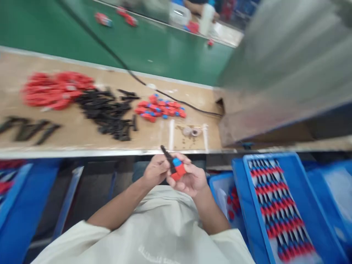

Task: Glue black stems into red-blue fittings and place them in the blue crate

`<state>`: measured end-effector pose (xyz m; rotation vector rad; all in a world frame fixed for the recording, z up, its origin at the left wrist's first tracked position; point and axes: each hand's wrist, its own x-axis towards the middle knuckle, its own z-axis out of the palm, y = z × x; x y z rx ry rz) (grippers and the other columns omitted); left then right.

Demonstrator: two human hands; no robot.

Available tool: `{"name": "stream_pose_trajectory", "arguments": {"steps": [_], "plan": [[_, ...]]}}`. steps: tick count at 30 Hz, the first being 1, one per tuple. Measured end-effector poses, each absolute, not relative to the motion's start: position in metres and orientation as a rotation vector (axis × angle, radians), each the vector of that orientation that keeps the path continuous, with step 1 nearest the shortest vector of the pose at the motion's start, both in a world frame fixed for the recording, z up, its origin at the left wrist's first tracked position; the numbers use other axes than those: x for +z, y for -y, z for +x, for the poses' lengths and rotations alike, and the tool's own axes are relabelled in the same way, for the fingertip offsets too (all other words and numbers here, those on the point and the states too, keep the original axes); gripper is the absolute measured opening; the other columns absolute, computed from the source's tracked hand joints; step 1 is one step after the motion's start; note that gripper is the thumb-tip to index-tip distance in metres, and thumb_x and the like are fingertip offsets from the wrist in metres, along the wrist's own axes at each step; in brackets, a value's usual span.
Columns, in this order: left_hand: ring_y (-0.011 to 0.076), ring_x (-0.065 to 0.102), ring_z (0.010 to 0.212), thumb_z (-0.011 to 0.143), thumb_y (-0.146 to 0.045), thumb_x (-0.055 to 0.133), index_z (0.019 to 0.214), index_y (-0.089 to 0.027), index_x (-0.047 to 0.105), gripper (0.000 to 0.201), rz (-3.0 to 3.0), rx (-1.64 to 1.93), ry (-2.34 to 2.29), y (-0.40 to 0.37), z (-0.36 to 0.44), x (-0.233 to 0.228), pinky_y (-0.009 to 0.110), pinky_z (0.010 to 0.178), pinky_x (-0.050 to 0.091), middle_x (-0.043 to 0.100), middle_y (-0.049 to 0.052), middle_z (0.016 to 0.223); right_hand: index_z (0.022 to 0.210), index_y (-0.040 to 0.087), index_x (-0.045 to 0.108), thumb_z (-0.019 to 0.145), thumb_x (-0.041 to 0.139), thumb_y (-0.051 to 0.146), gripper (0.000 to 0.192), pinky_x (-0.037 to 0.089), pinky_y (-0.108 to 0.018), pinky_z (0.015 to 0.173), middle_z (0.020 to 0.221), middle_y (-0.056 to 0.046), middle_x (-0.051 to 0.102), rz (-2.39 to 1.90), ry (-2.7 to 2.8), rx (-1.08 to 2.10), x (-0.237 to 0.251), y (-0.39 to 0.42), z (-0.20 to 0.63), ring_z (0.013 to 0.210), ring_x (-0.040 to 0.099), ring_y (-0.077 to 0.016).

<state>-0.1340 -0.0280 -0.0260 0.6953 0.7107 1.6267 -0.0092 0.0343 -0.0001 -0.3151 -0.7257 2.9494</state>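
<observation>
My left hand (pixel 155 171) and right hand (pixel 189 178) meet close to my chest, both closed around a small red-and-blue part (pixel 178 168) with a black stem. To my right stands a blue tray (pixel 302 194) of finished pieces in rows. Beyond my hands lies the worn brown bench (pixel 82 135), with blurred piles, probably black stems (pixel 110 112) and red-and-blue parts (pixel 159 109). Farther off runs a green belt (pixel 154 44).
</observation>
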Motion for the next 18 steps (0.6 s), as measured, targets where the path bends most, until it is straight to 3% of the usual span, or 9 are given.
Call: {"name": "stream_pose_trajectory", "arguments": {"steps": [2, 5, 6, 8, 10, 13, 14, 18], "plan": [[0.0264, 0.070, 0.099, 0.086, -0.053, 0.068, 0.118, -0.020, 0.071, 0.046, 0.815, 1.559, -0.602, 0.028, -0.125, -0.029, 0.038, 0.088, 0.054, 0.073, 0.013, 0.108, 0.088, 0.012, 0.064, 0.072, 0.072, 0.060, 0.051, 0.034, -0.018, 0.034, 0.068, -0.005, 0.063, -0.282, 0.875, 2.822, -0.007, -0.033, 0.017, 0.044, 0.047, -0.0089], [0.0307, 0.063, 0.116, 0.090, -0.056, 0.061, 0.138, -0.022, 0.059, 0.059, 0.941, 1.371, -0.479, 0.025, -0.105, -0.028, 0.043, 0.097, 0.051, 0.065, 0.017, 0.130, 0.088, 0.010, 0.068, 0.067, 0.076, 0.059, 0.054, 0.033, -0.020, 0.037, 0.074, -0.008, 0.064, -0.481, 1.035, 2.452, -0.005, -0.020, 0.089, 0.047, 0.048, -0.0087], [0.0315, 0.061, 0.119, 0.091, -0.056, 0.060, 0.139, -0.021, 0.059, 0.059, 0.979, 1.300, -0.460, 0.024, -0.099, -0.027, 0.042, 0.097, 0.051, 0.063, 0.018, 0.132, 0.090, 0.012, 0.070, 0.063, 0.079, 0.058, 0.054, 0.031, -0.019, 0.038, 0.079, -0.008, 0.065, -0.634, 1.031, 2.260, -0.001, -0.013, 0.122, 0.049, 0.050, -0.0088], [0.0313, 0.060, 0.118, 0.092, -0.053, 0.060, 0.133, -0.018, 0.064, 0.054, 1.048, 1.179, -0.446, 0.020, -0.088, -0.024, 0.040, 0.094, 0.052, 0.063, 0.019, 0.130, 0.092, 0.017, 0.071, 0.055, 0.084, 0.057, 0.056, 0.041, -0.023, 0.047, 0.092, -0.010, 0.068, -1.091, 0.980, 1.751, 0.010, 0.006, 0.195, 0.069, 0.062, -0.0165], [0.0295, 0.062, 0.112, 0.091, -0.049, 0.062, 0.128, -0.016, 0.067, 0.050, 1.098, 1.086, -0.432, 0.015, -0.080, -0.020, 0.038, 0.090, 0.052, 0.065, 0.019, 0.123, 0.085, 0.018, 0.070, 0.055, 0.080, 0.063, 0.055, 0.047, -0.029, 0.056, 0.090, -0.010, 0.068, -1.586, 0.973, 1.227, 0.021, 0.026, 0.271, 0.073, 0.062, -0.0192], [0.0260, 0.064, 0.101, 0.091, -0.047, 0.063, 0.122, -0.014, 0.070, 0.046, 1.121, 0.996, -0.400, 0.008, -0.071, -0.018, 0.036, 0.086, 0.052, 0.067, 0.017, 0.112, 0.090, 0.017, 0.070, 0.068, 0.076, 0.050, 0.040, 0.047, -0.032, 0.063, 0.076, -0.007, 0.064, -1.945, 0.909, 0.871, 0.027, 0.055, 0.367, 0.068, 0.057, -0.0175], [0.0250, 0.065, 0.098, 0.091, -0.047, 0.063, 0.121, -0.014, 0.070, 0.045, 1.119, 0.975, -0.393, 0.007, -0.068, -0.018, 0.036, 0.085, 0.052, 0.067, 0.017, 0.110, 0.083, 0.018, 0.068, 0.071, 0.068, 0.055, 0.039, 0.048, -0.034, 0.064, 0.070, -0.005, 0.062, -2.327, 0.965, 0.585, 0.026, 0.065, 0.391, 0.067, 0.058, -0.0196], [0.0238, 0.064, 0.095, 0.090, -0.048, 0.064, 0.117, -0.014, 0.072, 0.043, 1.110, 0.907, -0.392, 0.003, -0.057, -0.020, 0.034, 0.083, 0.052, 0.068, 0.015, 0.106, 0.062, 0.019, 0.063, 0.067, 0.065, 0.043, 0.025, 0.049, -0.044, 0.075, 0.057, -0.009, 0.055, -2.755, 1.038, 0.363, 0.007, 0.100, 0.444, 0.081, 0.064, -0.0342]]}}
